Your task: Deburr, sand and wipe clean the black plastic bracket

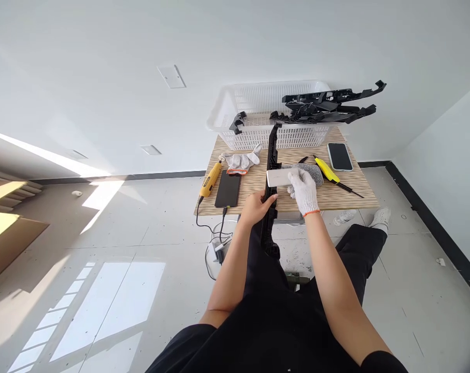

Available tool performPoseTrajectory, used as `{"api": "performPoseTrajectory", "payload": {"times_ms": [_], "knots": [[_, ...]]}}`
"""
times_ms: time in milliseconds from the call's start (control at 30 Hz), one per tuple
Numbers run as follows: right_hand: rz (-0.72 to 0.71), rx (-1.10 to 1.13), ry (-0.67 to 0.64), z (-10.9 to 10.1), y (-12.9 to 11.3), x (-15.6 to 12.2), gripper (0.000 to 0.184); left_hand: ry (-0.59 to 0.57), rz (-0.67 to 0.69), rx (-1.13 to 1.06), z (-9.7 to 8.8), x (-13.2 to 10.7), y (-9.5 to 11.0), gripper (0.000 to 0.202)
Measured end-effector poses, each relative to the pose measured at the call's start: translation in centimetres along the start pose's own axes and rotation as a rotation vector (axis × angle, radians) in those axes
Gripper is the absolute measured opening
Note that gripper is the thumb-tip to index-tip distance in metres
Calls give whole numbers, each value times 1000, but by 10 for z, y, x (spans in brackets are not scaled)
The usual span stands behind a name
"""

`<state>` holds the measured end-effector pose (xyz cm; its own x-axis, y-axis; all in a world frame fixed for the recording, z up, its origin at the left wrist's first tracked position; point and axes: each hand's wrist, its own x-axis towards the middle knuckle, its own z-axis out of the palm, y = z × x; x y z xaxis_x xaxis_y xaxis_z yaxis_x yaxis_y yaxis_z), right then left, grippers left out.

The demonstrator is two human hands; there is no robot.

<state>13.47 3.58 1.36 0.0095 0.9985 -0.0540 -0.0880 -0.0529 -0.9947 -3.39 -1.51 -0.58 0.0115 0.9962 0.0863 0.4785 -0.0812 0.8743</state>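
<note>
My bare left hand [257, 207] is wrapped around a long black plastic trim part [272, 147]. This part runs from over the table's middle down past the front edge towards my lap. In its white knit glove with an orange cuff, my right hand [303, 191] grips a flat, pale rectangular block [279, 177]. The block lies across the black part, just above my left hand; whether it presses on the part is hard to make out. Behind my right hand is a grey speckled cloth item [316, 173], partly hidden.
A white plastic basket [223, 126] with several black parts [328, 106] stands at the table's back. Left lie a yellow rotary tool [210, 180], a dark phone [228, 189] and a white glove [242, 161]. Right are a yellow-handled tool [326, 169] and another phone [340, 157].
</note>
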Motion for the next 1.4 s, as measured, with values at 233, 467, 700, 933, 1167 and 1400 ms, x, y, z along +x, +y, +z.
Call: {"api": "performPoseTrajectory", "payload": {"times_ms": [233, 467, 700, 933, 1167, 1400], "knots": [[18, -101, 45, 2, 1, -2, 43, 42, -25, -1, -3, 1, 3, 51], [-28, -121, 20, 1, 2, -1, 48, -4, -45, -144, -5, 2, 2, 48], [-44, -135, 86, 4, 1, -2, 48, 16, -24, -141, -3, 3, -2, 45], [1, -133, -49, 3, -4, -3, 40, 24, -4, -34, -5, 2, 2, 44], [-24, -144, -18, 3, 1, 0, 43, 54, 4, 16, -1, 1, 4, 49], [-45, -176, 29, 3, 3, -1, 46, 53, -10, 37, -1, 1, 4, 49]]}}
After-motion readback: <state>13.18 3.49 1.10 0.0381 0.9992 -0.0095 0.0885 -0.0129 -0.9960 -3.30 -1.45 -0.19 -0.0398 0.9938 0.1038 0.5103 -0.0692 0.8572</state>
